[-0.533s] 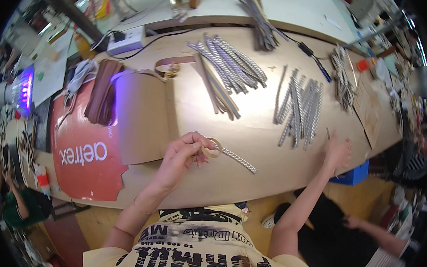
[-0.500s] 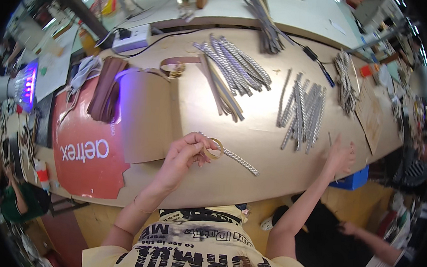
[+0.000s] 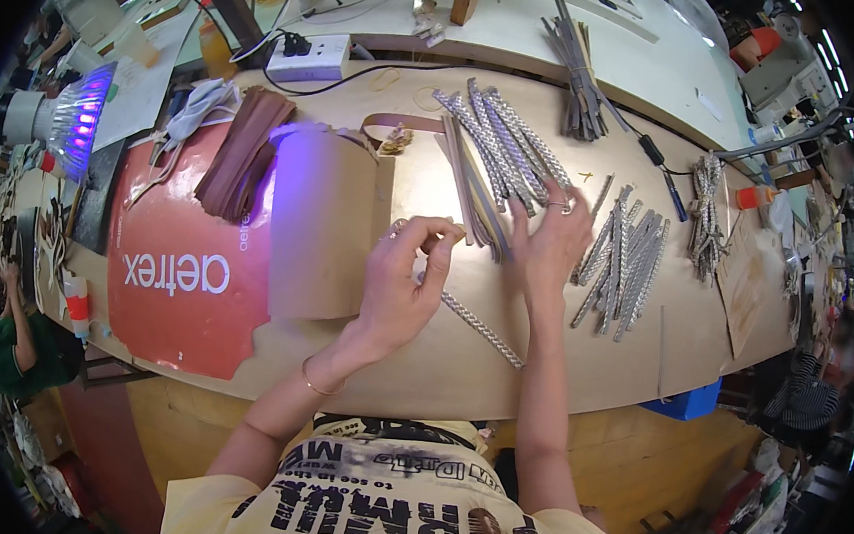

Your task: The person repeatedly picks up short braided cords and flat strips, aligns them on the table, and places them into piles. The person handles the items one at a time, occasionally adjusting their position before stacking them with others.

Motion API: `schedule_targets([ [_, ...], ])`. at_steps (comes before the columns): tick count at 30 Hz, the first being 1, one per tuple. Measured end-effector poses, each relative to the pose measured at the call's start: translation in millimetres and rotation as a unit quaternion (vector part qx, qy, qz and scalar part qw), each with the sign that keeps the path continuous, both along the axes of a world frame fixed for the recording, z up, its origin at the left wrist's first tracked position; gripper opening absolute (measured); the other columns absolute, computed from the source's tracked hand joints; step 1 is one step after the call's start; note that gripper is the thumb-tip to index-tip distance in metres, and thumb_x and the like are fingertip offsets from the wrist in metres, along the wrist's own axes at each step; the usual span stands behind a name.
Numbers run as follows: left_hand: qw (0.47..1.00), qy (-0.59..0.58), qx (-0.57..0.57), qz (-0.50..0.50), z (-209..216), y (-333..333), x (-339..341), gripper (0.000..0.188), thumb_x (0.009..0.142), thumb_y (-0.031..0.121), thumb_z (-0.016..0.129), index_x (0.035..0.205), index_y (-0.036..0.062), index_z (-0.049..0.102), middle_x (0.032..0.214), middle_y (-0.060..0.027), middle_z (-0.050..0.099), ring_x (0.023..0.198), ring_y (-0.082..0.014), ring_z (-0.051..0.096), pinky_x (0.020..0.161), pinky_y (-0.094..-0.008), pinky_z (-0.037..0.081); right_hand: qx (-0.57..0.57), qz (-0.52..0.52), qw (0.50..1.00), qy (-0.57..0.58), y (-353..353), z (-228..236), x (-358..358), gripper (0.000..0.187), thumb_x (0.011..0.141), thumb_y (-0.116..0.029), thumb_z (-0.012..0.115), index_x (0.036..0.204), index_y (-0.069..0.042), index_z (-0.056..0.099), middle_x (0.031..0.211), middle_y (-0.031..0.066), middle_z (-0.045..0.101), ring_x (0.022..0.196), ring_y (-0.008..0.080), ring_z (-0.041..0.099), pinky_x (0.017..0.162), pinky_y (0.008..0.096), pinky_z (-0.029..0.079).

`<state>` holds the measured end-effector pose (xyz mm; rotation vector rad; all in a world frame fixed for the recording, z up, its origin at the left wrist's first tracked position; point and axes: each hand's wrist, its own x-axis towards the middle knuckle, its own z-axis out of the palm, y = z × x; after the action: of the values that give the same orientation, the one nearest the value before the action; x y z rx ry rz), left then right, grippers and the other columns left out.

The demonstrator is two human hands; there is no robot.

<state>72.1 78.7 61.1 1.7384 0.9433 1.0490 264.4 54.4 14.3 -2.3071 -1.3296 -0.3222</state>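
My left hand is over the middle of the table, thumb and fingers pinched together. A small yellowish bit shows at its fingertips, too small to name. Beneath that hand, a single silver-and-white braided strip lies slantwise on the table, its upper end hidden. Further right, my right hand reaches over the near end of a pile of braided strips, thumb and fingers apart, fingertips at the strip ends. Left of it, flat grey and tan strips lie in a bundle, partly covered by the pile.
A second pile of braided strips lies at right, with a tied bundle beyond. At left stand a tan cylinder, brown strips, a red sheet and a lit lamp. A power strip sits behind.
My right hand has moved from the table's right side to the braided pile. The yellowish ring my left hand held no longer shows clearly. The whole view has shifted slightly.
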Motion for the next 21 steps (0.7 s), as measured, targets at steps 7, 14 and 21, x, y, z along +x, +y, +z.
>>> schedule_targets([
  [7,0.991,0.102,0.029,-0.076,-12,-15,-4,0.006,0.092,0.008,0.062,0.095,0.0044,0.064,0.083,-0.0102,0.068,0.073,-0.0276,0.060,0.078,-0.0379,0.041,-0.097,-0.435,0.883,0.146,-65,5,115,0.120,0.071,-0.080,0.062,0.156,-0.008,0.018,0.154,0.0341,0.021,0.145,0.0455,0.020,0.114,0.0602,0.017],
  [14,0.986,0.116,0.008,-0.123,-13,-17,1,0.008,0.092,0.010,0.062,0.096,0.0039,0.065,0.083,-0.0110,0.069,0.070,-0.0282,0.061,0.077,-0.0378,0.042,-0.158,-0.359,0.900,0.189,-28,-19,89,0.124,0.071,-0.076,0.065,0.157,-0.005,0.009,0.154,0.0372,0.018,0.147,0.0452,0.016,0.115,0.0612,0.016],
  [21,0.988,0.113,0.013,-0.106,-11,-15,-2,0.007,0.092,0.009,0.062,0.096,0.0042,0.064,0.084,-0.0106,0.068,0.071,-0.0282,0.061,0.074,-0.0376,0.043,-0.057,-0.241,0.969,0.016,4,-37,115,0.068,0.087,-0.033,0.064,0.145,-0.006,0.041,0.129,0.0220,0.054,0.122,0.0368,0.047,0.096,0.0533,0.040],
])
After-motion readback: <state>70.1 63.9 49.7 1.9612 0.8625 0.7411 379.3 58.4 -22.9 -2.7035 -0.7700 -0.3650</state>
